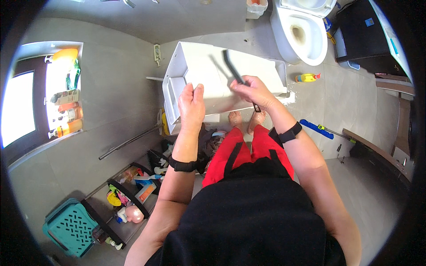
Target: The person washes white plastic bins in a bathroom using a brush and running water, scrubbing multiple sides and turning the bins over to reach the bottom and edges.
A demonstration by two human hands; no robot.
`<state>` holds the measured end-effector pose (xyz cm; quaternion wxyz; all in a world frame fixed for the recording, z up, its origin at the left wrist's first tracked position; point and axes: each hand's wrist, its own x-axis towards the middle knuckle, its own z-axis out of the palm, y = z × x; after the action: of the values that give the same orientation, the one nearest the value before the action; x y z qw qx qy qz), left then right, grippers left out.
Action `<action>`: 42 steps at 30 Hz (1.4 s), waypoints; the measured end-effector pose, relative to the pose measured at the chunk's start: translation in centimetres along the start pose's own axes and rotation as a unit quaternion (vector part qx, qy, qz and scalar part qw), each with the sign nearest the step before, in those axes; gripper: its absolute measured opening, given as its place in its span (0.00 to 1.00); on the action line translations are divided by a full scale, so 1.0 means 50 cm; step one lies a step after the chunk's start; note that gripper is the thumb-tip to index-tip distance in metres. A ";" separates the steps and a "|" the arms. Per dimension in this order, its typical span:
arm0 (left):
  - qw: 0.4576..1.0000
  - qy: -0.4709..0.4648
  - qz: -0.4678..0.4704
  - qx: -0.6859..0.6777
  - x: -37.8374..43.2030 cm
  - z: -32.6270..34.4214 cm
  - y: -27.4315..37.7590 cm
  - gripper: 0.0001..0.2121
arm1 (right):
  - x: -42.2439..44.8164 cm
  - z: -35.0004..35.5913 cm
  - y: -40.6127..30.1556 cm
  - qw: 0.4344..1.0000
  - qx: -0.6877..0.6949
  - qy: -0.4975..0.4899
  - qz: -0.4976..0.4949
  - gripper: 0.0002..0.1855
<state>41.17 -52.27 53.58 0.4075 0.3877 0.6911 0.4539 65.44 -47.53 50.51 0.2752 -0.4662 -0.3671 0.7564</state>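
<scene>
A large white plastic cabinet or storage unit (203, 63) lies tilted before me, above my feet. My left hand (192, 104) grips its lower left edge, thumb and fingers over the rim. In my right hand (254, 92) is a slim black-handled brush (231, 65), held over the unit's flat white panel; its upper end points up and left, and a loop end shows below my fist. Which way its bristles face cannot be told. The brush casts a shadow on the panel.
A toilet (304, 36) stands at the upper right, with a yellow bottle (308, 77) on the floor below it. A blue squeegee or mop head (316, 129) lies right. Toiletries line the window ledge at left. A rack and a teal basket (71, 227) are lower left.
</scene>
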 end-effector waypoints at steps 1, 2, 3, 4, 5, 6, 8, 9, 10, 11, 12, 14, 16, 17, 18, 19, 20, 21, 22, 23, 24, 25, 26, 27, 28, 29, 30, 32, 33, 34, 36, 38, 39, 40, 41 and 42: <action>1.000 0.006 0.010 0.011 -0.003 0.000 0.018 0.12 | -0.003 -0.003 0.001 0.999 0.049 0.019 0.006 0.10; 1.000 0.007 0.016 0.016 -0.003 -0.003 0.020 0.12 | -0.006 -0.005 0.004 0.994 0.099 0.042 0.011 0.09; 0.999 0.011 0.023 0.024 -0.001 -0.015 0.020 0.11 | -0.004 -0.002 0.005 0.991 0.125 0.051 0.004 0.09; 1.000 0.010 0.004 0.013 0.004 -0.032 0.014 0.11 | -0.004 0.003 0.007 0.987 0.152 0.059 -0.003 0.09; 1.000 0.008 -0.004 0.009 0.006 -0.045 0.011 0.11 | -0.004 0.006 0.008 0.981 0.179 0.068 -0.010 0.09; 1.000 0.006 -0.012 0.003 0.006 -0.056 0.011 0.11 | -0.013 -0.001 0.015 0.981 0.178 0.082 0.000 0.10; 0.994 0.035 -0.034 -0.095 -0.010 -0.056 0.044 0.12 | -0.050 -0.039 0.056 0.982 0.140 0.130 0.010 0.10; 0.993 0.070 -0.066 -0.064 -0.008 -0.074 0.060 0.15 | -0.071 -0.056 0.081 0.982 0.107 0.154 0.018 0.11; 0.989 0.101 -0.102 -0.037 -0.007 -0.086 0.072 0.19 | -0.099 -0.089 0.117 0.979 0.076 0.185 0.032 0.11; 0.981 0.128 -0.142 -0.024 -0.008 -0.095 0.088 0.21 | -0.135 -0.128 0.162 0.973 0.059 0.216 0.047 0.11; 0.976 0.148 -0.161 -0.026 -0.009 -0.108 0.101 0.24 | -0.171 -0.165 0.205 0.966 0.045 0.246 0.062 0.11; 0.965 0.188 -0.179 -0.033 -0.006 -0.145 0.111 0.31 | -0.261 -0.235 0.284 0.950 0.030 0.288 0.118 0.10; 0.965 0.205 -0.151 -0.062 0.008 -0.185 0.113 0.27 | -0.356 -0.308 0.370 0.940 -0.010 0.307 0.149 0.13; 0.965 0.209 -0.144 -0.070 0.016 -0.201 0.110 0.26 | -0.410 -0.343 0.416 0.935 -0.007 0.315 0.166 0.15; 0.968 0.201 -0.127 -0.085 0.022 -0.225 0.102 0.25 | -0.462 -0.377 0.457 0.929 -0.004 0.322 0.181 0.17; 0.971 0.192 -0.107 -0.098 0.027 -0.247 0.093 0.24 | -0.507 -0.401 0.494 0.923 0.019 0.332 0.195 0.18; 0.972 0.187 -0.092 -0.107 0.026 -0.269 0.090 0.22 | -0.549 -0.424 0.528 0.916 0.041 0.342 0.208 0.19; 0.970 0.204 -0.080 -0.104 0.025 -0.280 0.098 0.21 | -0.577 -0.433 0.557 0.890 0.070 0.392 0.221 0.19; 0.965 0.233 -0.076 -0.095 0.011 -0.271 0.112 0.19 | -0.596 -0.439 0.579 0.875 0.086 0.419 0.229 0.19; 0.961 0.252 -0.073 -0.090 0.000 -0.263 0.122 0.17 | -0.614 -0.445 0.599 0.858 0.102 0.447 0.234 0.20; 0.957 0.269 -0.061 -0.087 -0.015 -0.262 0.135 0.16 | -0.624 -0.447 0.614 0.857 0.114 0.451 0.222 0.21; 0.957 0.274 -0.055 -0.082 -0.021 -0.272 0.138 0.15 | -0.606 -0.434 0.620 0.862 0.107 0.446 0.217 0.20; 0.956 0.279 -0.051 -0.077 -0.028 -0.285 0.142 0.15 | -0.593 -0.420 0.623 0.866 0.099 0.442 0.213 0.20; 0.961 0.256 -0.040 -0.095 -0.020 -0.321 0.129 0.14 | -0.576 -0.407 0.622 0.870 0.091 0.438 0.207 0.20; 0.964 0.240 -0.036 -0.107 -0.024 -0.320 0.130 0.14 | -0.560 -0.403 0.616 0.894 -0.011 0.413 0.174 0.20; 0.967 0.224 -0.033 -0.118 -0.031 -0.320 0.130 0.13 | -0.540 -0.397 0.608 0.906 -0.115 0.383 0.139 0.20; 0.962 0.249 -0.032 -0.110 -0.049 -0.311 0.154 0.12 | -0.507 -0.373 0.590 0.910 -0.151 0.358 0.142 0.21; 0.962 0.241 -0.005 -0.126 -0.068 -0.331 0.178 0.10 | -0.429 -0.326 0.535 0.918 -0.203 0.314 0.131 0.22; 0.962 0.233 0.006 -0.139 -0.077 -0.335 0.185 0.10 | -0.396 -0.314 0.507 0.917 -0.232 0.308 0.105 0.22; 0.960 0.246 0.011 -0.131 -0.082 -0.340 0.196 0.10 | -0.360 -0.299 0.478 0.914 -0.261 0.301 0.078 0.22; 0.957 0.269 0.006 -0.111 -0.093 -0.318 0.210 0.10 | -0.303 -0.284 0.448 0.886 -0.330 0.326 -0.028 0.20; 0.963 0.255 0.027 -0.086 -0.100 -0.316 0.213 0.11 | -0.232 -0.241 0.406 0.870 -0.377 0.310 -0.073 0.18; 0.964 0.252 0.044 -0.067 -0.109 -0.341 0.217 0.11 | -0.188 -0.170 0.343 0.879 -0.388 0.265 -0.079 0.17; 0.966 0.248 0.059 -0.052 -0.119 -0.362 0.224 0.12 | -0.153 -0.101 0.265 0.885 -0.400 0.223 -0.086 0.16; 0.970 0.235 0.065 -0.024 -0.124 -0.355 0.228 0.12 | -0.131 -0.074 0.228 0.884 -0.409 0.208 -0.093 0.15; 0.972 0.225 0.066 -0.013 -0.127 -0.341 0.235 0.13 | -0.108 -0.049 0.189 0.882 -0.418 0.194 -0.102 0.15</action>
<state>29.84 -59.95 70.38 0.2156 0.3151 0.7322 0.5640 69.23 -56.39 44.83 0.1957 -0.6352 -0.6341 0.3952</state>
